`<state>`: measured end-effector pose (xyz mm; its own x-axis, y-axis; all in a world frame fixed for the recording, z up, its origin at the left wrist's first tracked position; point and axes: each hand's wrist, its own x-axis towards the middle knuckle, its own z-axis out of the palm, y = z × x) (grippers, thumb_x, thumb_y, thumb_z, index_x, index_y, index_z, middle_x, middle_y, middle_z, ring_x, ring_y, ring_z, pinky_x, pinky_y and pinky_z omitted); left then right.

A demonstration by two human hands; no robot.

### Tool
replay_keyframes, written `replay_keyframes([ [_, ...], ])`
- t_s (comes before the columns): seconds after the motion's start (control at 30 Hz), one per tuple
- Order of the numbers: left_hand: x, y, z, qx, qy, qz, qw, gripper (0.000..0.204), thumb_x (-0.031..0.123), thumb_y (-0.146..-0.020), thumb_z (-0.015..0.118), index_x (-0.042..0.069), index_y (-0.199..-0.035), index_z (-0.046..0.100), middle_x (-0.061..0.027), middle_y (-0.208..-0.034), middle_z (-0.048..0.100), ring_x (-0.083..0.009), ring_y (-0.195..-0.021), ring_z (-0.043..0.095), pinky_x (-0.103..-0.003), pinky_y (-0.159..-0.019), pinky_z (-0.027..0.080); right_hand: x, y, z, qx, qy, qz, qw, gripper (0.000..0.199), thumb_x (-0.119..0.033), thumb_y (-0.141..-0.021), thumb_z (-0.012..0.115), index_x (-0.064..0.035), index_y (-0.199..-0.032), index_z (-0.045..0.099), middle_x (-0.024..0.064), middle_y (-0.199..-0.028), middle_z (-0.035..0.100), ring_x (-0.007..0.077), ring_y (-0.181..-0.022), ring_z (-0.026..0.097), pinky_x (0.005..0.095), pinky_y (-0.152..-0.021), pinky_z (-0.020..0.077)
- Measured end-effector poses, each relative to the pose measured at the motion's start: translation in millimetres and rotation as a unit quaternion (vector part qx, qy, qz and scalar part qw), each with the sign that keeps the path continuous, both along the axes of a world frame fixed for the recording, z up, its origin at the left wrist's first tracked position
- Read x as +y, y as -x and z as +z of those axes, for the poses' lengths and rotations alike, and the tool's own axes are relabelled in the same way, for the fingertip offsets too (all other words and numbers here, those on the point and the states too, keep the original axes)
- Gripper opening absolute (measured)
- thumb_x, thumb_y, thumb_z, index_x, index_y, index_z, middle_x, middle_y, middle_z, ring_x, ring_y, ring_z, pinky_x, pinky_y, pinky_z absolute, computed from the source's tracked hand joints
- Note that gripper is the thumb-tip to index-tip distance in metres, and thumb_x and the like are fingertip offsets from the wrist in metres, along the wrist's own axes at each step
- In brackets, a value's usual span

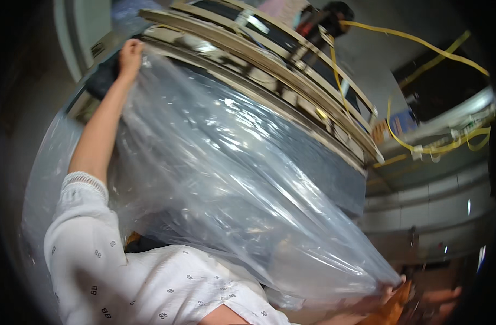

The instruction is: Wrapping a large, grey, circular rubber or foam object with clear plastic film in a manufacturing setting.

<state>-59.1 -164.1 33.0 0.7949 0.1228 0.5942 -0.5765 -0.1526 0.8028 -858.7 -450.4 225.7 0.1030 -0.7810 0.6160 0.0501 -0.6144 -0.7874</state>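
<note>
A large clear plastic sheet (232,179) stretches slantwise across the middle of the view, shiny and creased. My left hand (130,56) is raised at the far left, its fingers closed on the sheet's upper corner. At the lower right my right hand (387,292), partly blurred, grips the opposite end, where the plastic gathers to a point. Behind and partly beneath the sheet is a dark grey, flat-faced piece (343,181), seen dimly through the film. Its left part is hidden by the plastic.
Beyond the grey piece lies a wooden frame (269,57) of long slats. A dark tool-like object (334,16) with a yellow hose (416,40) rests at its far end. More clear plastic (53,162) hangs at left. Pale floor tiles (426,197) show at right.
</note>
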Motion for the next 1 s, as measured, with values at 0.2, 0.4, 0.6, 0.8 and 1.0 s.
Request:
replay_keyframes([
  [0.2,-18.9,-25.6,-16.2,-0.021,-0.185,-0.052,0.981,0.024,0.020,-0.086,0.058,0.003,-0.102,0.059,-0.0079,-0.096,0.062,-0.0155,-0.090,0.058,-0.027,-0.080,0.044,-95.6,19.7,94.7,0.489,0.280,-0.269,0.781,0.022,-0.005,-0.083,0.048,0.0013,-0.100,0.060,0.0147,-0.098,0.059,0.0286,-0.094,0.056,0.0356,-0.084,0.0434],
  [0.4,85.4,-114.5,-38.6,-0.023,-0.171,-0.034,0.984,0.031,0.022,-0.089,0.053,-0.003,-0.107,0.052,-0.0132,-0.099,0.061,-0.0211,-0.091,0.060,-0.028,-0.080,0.045,-153.0,-78.9,73.5,0.372,0.352,-0.337,0.790,0.023,-0.013,-0.078,0.060,-0.0144,-0.101,0.060,0.0063,-0.088,0.055,0.0233,-0.079,0.054,0.0338,-0.068,0.0447],
  [0.6,198.1,-121.3,-31.4,-0.033,-0.425,0.178,0.887,0.034,0.030,-0.090,0.048,0.002,-0.108,0.054,-0.0176,-0.100,0.060,-0.0298,-0.092,0.057,-0.035,-0.081,0.043,-187.6,-83.7,-110.1,0.598,0.225,-0.144,0.755,0.072,-0.023,-0.063,0.077,-0.0138,-0.127,0.043,0.0099,-0.132,0.037,0.0274,-0.120,0.039,0.0418,-0.093,0.0361],
  [0.8,200.4,-99.2,-33.3,-0.022,-0.484,0.158,0.860,0.031,0.030,-0.092,0.041,0.006,-0.110,0.052,-0.0190,-0.103,0.059,-0.0362,-0.095,0.056,-0.040,-0.078,0.043,-210.6,-88.7,-122.2,0.607,0.080,-0.084,0.786,0.082,-0.040,-0.060,0.076,-0.0134,-0.130,0.043,0.0129,-0.137,0.035,0.0328,-0.124,0.035,0.0431,-0.099,0.0326],
  [1.0,185.7,-99.8,-23.2,0.025,-0.478,0.187,0.858,0.034,0.033,-0.092,0.041,0.009,-0.114,0.050,-0.0177,-0.111,0.057,-0.0361,-0.101,0.054,-0.039,-0.080,0.043,-228.2,-121.1,-89.5,0.416,-0.063,0.122,0.899,0.053,-0.031,-0.073,0.070,-0.0047,-0.116,0.054,0.0101,-0.116,0.051,0.0248,-0.105,0.051,0.0314,-0.087,0.0424],
])
